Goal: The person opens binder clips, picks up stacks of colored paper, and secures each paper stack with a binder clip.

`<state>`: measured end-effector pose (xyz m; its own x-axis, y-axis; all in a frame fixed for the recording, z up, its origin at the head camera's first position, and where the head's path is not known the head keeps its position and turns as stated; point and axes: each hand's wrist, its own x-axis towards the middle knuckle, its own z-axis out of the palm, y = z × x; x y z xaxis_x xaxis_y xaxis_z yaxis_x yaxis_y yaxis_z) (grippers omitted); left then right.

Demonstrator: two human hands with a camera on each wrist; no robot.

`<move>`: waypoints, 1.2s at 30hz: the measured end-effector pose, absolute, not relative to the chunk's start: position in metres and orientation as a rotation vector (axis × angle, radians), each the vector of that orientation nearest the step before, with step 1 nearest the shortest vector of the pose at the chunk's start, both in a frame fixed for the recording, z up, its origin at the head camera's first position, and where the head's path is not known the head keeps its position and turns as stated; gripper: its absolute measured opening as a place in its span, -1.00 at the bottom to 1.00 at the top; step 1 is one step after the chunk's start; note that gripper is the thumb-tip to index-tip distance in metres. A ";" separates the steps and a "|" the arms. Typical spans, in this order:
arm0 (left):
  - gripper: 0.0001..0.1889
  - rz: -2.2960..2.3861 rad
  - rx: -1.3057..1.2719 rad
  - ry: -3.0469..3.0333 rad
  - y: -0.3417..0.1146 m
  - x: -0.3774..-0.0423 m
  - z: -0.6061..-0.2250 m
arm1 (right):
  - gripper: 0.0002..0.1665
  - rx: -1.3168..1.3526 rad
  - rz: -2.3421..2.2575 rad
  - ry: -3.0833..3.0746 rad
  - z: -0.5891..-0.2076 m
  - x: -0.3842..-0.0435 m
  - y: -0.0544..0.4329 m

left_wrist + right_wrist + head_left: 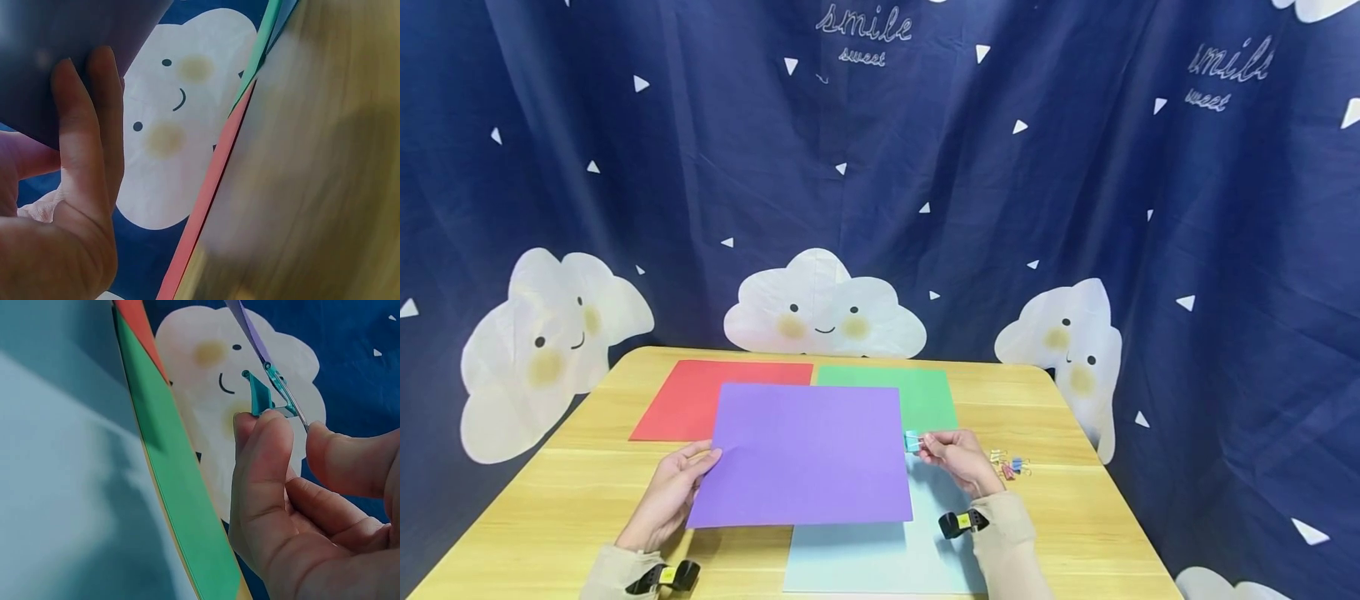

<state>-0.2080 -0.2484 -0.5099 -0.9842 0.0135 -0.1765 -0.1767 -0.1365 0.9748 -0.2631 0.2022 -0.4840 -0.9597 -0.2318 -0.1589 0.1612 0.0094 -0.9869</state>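
Note:
A purple sheet of paper (808, 454) is held up over the table, slightly tilted. My left hand (679, 483) pinches its left edge, with the thumb on top and fingers (81, 131) underneath. At the sheet's right edge, my right hand (958, 458) pinches a teal binder clip (912, 441) by its wire handles. In the right wrist view the lips of the clip (260, 395) stand apart, and the edge of the purple sheet (248, 328) comes right up to one of them. A light blue sheet (880, 560) lies below, partly hidden by the purple one.
Red paper (673, 404) and green paper (925, 396) lie side by side at the back of the wooden table (1022, 550). Several small binder clips (1011, 467) sit right of my right hand. A dark blue cloud-print curtain (880, 200) hangs behind.

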 end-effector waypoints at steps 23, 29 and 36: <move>-0.73 2.298 -0.110 1.957 -0.235 -0.207 -0.507 | -0.56 -0.047 -2.044 2.003 -0.481 -0.263 0.197; -0.69 2.300 -0.111 1.956 -0.234 -0.208 -0.508 | -0.58 -0.044 -2.056 2.006 -0.481 -0.261 0.197; -0.65 2.293 -0.122 1.962 -0.234 -0.208 -0.508 | -0.55 -0.054 -2.071 1.982 -0.479 -0.260 0.197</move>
<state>-0.2079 -0.2337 -0.5080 -0.9894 0.0392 -0.1398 -0.1441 -0.1517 0.9779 -0.2602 0.1967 -0.4793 -0.9618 -0.2216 -0.1606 0.1701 -0.0243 -0.9851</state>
